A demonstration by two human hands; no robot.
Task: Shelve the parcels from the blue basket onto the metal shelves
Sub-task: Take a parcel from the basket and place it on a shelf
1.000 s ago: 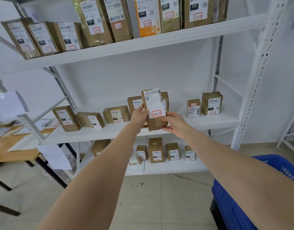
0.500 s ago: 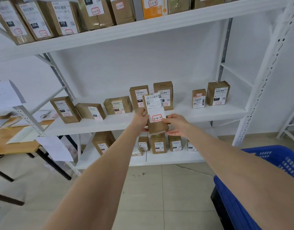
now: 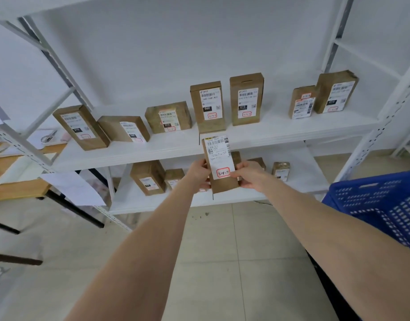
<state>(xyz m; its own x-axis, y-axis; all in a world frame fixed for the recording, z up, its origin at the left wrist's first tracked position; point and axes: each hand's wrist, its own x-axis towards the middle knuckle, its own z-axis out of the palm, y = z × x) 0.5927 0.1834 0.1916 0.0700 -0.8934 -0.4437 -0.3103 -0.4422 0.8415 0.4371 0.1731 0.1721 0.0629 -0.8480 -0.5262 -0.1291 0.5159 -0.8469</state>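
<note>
Held parcel: a tall brown held parcel point(image 3: 220, 165) with a white label and a red-ringed handwritten "3-4-4" is hanging upright at frame centre, in the air in front of the gap between two shelves.
Left hand: the left hand point(image 3: 199, 172) is gripping the parcel's left edge, fingers curled against its side.
Right hand: the right hand point(image 3: 248, 176) is gripping the right edge, with the thumb lying on the label's lower corner.
Middle shelf: the white middle shelf point(image 3: 280, 133) is running across the frame level with the parcel's top edge; seven labelled brown parcels are sitting on it.
Directly above: the 060 parcel point(image 3: 208, 106) and the 010 parcel point(image 3: 246, 99) are standing upright side by side, just above and behind the held parcel's top.
Upper right: two parcels are leaning together, the smaller one point(image 3: 302, 105) in front of the larger one point(image 3: 335, 91).
Centre left: a tilted parcel point(image 3: 80, 127), a lying parcel point(image 3: 124, 128) and a squat parcel point(image 3: 168, 117) are sitting in a row.
Lower shelf: the lower shelf point(image 3: 301, 174) is carrying smaller parcels, among them a leaning box point(image 3: 148, 178) and a small box point(image 3: 280, 170); the held parcel and both hands are covering those in the middle, so the count cannot be told.
Blue basket: the blue basket point(image 3: 379, 200) is showing its perforated wall at the right edge, beside the right forearm; its contents are out of sight.
Left edge: a wooden table point(image 3: 16, 188) is standing beside the rack, and a paper sheet point(image 3: 72, 188) is hanging off the rack's post.
</note>
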